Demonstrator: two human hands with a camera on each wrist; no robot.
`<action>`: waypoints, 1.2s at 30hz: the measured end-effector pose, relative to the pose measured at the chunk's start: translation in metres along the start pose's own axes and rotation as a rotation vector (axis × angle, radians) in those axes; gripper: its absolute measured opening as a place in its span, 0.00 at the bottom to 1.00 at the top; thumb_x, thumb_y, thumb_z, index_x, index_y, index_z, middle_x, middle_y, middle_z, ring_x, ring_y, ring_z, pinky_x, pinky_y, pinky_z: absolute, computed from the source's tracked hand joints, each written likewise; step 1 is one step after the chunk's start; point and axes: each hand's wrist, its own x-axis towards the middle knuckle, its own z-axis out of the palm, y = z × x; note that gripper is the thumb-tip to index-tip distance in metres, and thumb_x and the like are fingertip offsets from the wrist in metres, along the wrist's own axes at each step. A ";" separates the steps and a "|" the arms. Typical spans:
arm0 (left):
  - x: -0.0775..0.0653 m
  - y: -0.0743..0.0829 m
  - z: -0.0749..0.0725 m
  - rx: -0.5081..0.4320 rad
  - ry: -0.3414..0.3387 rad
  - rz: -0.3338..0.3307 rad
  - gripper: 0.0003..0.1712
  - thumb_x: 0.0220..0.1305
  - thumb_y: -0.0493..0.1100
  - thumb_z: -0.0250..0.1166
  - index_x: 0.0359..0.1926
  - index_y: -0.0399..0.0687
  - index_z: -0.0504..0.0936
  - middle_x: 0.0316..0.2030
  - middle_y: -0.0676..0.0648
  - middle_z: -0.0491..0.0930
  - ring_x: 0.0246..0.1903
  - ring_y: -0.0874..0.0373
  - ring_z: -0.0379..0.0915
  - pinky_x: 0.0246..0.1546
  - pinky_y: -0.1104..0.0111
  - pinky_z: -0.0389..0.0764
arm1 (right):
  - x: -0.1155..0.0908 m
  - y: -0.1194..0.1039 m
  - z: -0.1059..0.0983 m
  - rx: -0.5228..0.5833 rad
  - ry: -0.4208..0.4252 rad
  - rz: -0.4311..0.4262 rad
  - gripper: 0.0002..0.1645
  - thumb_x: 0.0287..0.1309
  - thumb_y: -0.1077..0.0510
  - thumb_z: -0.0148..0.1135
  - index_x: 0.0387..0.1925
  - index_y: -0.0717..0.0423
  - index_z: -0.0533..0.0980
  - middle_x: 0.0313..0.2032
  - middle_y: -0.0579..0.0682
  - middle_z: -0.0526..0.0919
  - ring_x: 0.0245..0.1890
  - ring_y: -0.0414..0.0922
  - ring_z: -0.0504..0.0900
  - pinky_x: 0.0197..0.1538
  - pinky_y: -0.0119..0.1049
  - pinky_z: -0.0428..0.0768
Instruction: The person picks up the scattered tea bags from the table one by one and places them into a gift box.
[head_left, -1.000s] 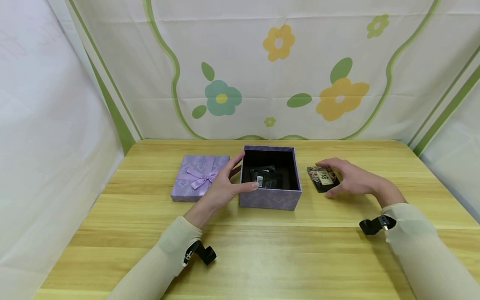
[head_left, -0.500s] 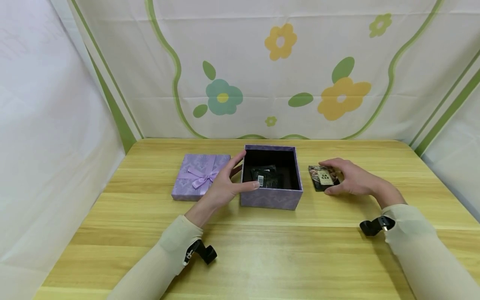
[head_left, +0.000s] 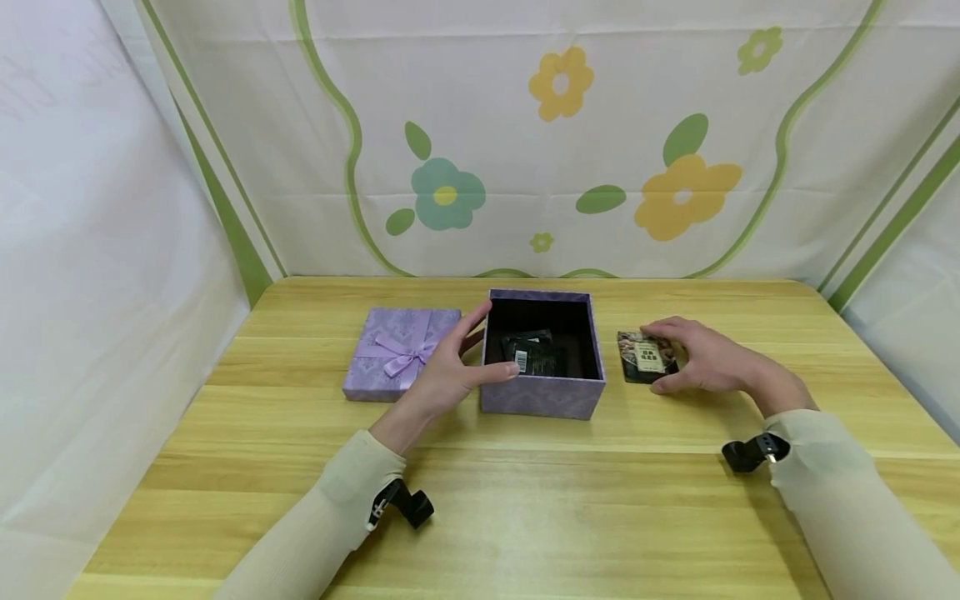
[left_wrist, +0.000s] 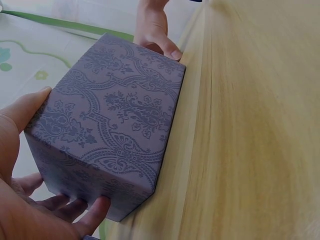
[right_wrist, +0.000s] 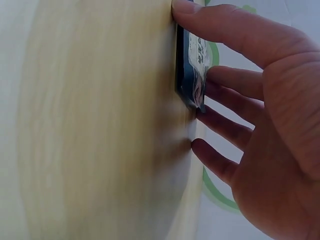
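An open purple gift box (head_left: pixel 542 397) with a black inside stands mid-table in the head view. My left hand (head_left: pixel 447 372) holds its near left corner, thumb over the front rim and fingers along the left side. In the left wrist view, the fingers (left_wrist: pixel 95 215) press the damask-patterned wall. Small black packets (head_left: pixel 540 361) lie inside, one with a barcode. To the right, my right hand (head_left: pixel 708 358) pinches a dark, flat packet (head_left: pixel 637 362) with a pale label between thumb and fingers, at its near and far edges. The packet lies low at the tabletop.
The purple lid (head_left: pixel 367 372) with its ribbon bow rests left of the box, partly behind my left hand. A white floral cloth (head_left: pixel 487 100) hangs along the back edge of the wooden table (head_left: pixel 525 517), with more white cloth at both sides.
The packet under my right hand has turned slightly and lies straighter, and the thumb has come against its near edge. My left hand and the box stay in place.
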 end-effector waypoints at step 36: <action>0.000 0.000 0.001 0.005 0.017 -0.012 0.58 0.62 0.46 0.79 0.84 0.74 0.55 0.83 0.60 0.53 0.84 0.47 0.51 0.80 0.43 0.62 | -0.001 -0.009 -0.007 0.049 0.083 0.001 0.49 0.52 0.43 0.83 0.67 0.63 0.71 0.63 0.63 0.72 0.64 0.59 0.72 0.66 0.62 0.70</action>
